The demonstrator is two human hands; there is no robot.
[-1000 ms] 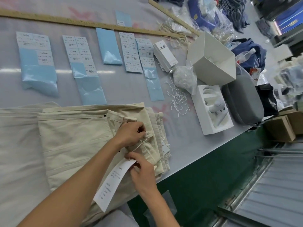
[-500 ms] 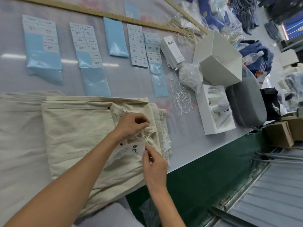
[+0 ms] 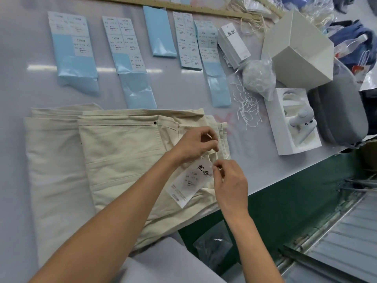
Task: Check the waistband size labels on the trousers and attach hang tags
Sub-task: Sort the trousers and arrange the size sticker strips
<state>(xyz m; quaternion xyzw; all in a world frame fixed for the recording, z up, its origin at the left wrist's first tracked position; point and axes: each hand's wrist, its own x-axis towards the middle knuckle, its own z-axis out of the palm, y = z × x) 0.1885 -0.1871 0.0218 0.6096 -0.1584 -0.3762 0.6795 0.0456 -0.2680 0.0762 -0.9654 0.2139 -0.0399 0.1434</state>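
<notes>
Trousers [image 3: 122,160] folded at centre frame on bench [image 3: 24,78], tag [image 3: 189,182] lying at waistband. Left hand [image 3: 195,144] fingers curled, pinching fabric above tag; right hand [image 3: 230,180] fingers pinched together at tag's top edge. Strings [image 3: 246,107] loose at right.

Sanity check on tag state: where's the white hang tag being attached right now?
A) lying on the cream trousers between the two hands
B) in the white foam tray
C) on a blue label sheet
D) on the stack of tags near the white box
A: the hang tag lies flat on the cream trousers, below the left hand and beside the right hand.
</notes>
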